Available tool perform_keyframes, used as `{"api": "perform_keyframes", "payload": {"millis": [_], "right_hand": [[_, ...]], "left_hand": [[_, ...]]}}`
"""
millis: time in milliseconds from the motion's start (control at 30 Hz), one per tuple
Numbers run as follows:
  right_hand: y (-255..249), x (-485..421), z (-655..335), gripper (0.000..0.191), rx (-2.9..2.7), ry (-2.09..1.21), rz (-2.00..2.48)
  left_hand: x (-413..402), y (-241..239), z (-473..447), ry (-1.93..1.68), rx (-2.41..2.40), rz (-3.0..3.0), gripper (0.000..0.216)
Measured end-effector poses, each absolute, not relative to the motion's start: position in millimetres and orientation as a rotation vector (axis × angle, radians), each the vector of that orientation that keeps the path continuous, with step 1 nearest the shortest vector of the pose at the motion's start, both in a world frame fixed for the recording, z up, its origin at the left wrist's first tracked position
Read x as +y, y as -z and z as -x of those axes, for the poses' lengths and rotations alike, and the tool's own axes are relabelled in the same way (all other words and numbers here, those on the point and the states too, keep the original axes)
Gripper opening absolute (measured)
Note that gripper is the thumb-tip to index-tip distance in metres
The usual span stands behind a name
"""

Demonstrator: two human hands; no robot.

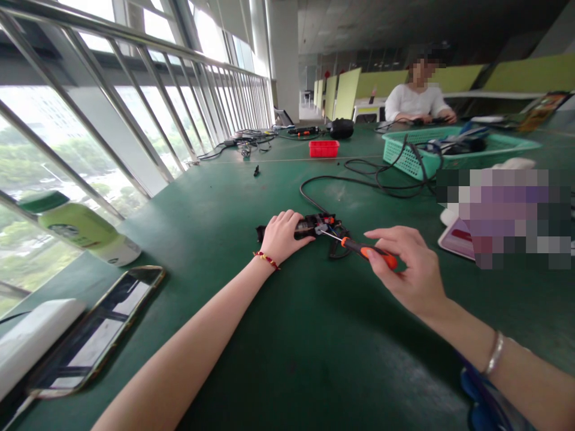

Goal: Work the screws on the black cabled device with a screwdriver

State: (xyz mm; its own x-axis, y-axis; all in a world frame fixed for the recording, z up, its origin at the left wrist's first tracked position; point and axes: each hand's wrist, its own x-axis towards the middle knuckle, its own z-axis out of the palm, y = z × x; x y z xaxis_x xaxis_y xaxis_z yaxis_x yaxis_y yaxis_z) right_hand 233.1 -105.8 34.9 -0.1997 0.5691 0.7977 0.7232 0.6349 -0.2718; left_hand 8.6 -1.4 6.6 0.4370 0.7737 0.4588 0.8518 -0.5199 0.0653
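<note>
My left hand [284, 236] is closed over a black corded device [309, 226], pressing it down on the green table. The device's right end shows bare inner parts, with red and grey pieces and wires. My right hand [406, 263] grips a screwdriver [371, 251] by its orange and black handle, between thumb and fingers. The screwdriver's thin shaft points left, and its tip meets or nearly meets the grey part of the device. A black cable [309, 182] runs from behind the device toward the back right.
A teal basket [404, 158] with tools and cables stands back right, a red box [323, 149] mid-table. At left are a bottle [85, 230], a phone [103, 329] and a white block [42, 338]. Across the table sits a person [415, 102] in white.
</note>
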Motion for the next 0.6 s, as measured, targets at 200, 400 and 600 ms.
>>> {"api": "perform_keyframes", "payload": {"millis": [200, 400, 600], "right_hand": [[-31.2, -104.2, -234.0, 0.039, -1.786, 0.239, 0.981], [-35.8, -104.3, -233.1, 0.018, -1.888, 0.264, 0.977], [-35.7, -104.5, -233.0, 0.028, -1.855, 0.261, 0.971]], "left_hand": [[-1.4, -6.2, -8.5, 0.648, -1.426, 2.499, 0.040], [-1.7, -6.6, -9.1, 0.638, -1.425, 2.477, 0.040], [-1.7, -6.2, -9.2, 0.643, -1.418, 2.473, 0.040]]}}
